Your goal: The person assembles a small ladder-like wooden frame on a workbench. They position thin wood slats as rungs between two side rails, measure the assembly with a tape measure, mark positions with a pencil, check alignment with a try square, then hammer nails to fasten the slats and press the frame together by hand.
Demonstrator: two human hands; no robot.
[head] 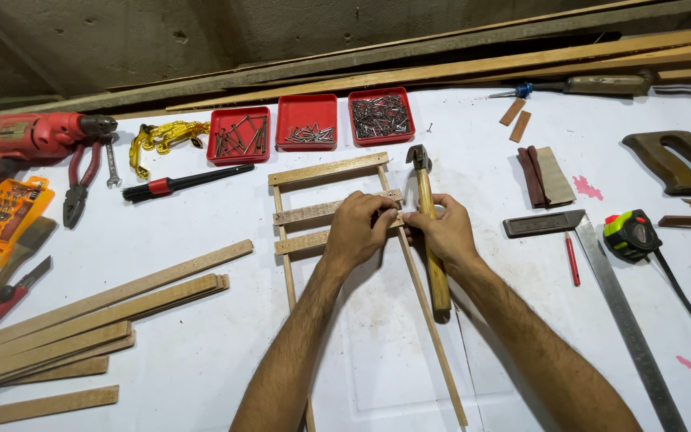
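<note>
While both hands crowd onto the same small spot, the thing to watch is the wooden ladder frame [325,212] lying flat on the white bench [201,320], its two long rails running away from the person and its three cross slats lying left to right. The meeting point is the right end of the middle slat, where it crosses the right rail. The left hand [357,232] comes over the slats from the left, fingers [384,210] curled down and pinched tight at that joint; whether something tiny sits between the fingertips is too small to tell. The right hand [441,232] closes in from the other side, fingers wrapped partly round the hammer [428,232], whose wooden handle lies just right of the right rail and nearly parallel to it, head pointing away toward the trays. So the joint lies directly under both sets of fingertips, and the hammer's long axis runs along the rail, not across it.

Further out, three red trays [307,120] of nails and screws sit just beyond the frame's top slat. Loose wooden slats [97,316] lie well off to the left, a steel square [601,272] and tape measure [633,234] to the right.
</note>
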